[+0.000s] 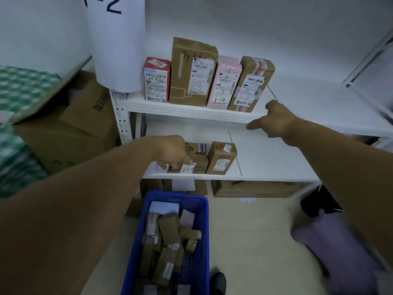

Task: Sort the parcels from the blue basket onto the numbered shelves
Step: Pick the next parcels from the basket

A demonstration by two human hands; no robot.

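Observation:
The blue basket [201, 211] stands on the floor below me, filled with several brown and pale parcels. My left hand [173, 153] reaches onto the lower white shelf [274, 158] and grips a small brown parcel [189, 167] with a white label. Next to it stands another small brown box [222, 158]. My right hand [274, 119] rests at the front edge of the upper shelf [191, 112], holding nothing, thumb and one finger stretched out. On that shelf stand a red box [157, 80], a tall brown box [192, 72], a pink box [225, 81] and a taped brown box [249, 84], each marked 1-2.
A white sign [116, 39] reading 1-2 hangs on the shelf post at the upper left. Large cardboard boxes [70, 126] stand left of the rack, and flat cartons [251, 189] lie under the lower shelf. A purple bag [340, 250] and a dark object lie on the floor at right.

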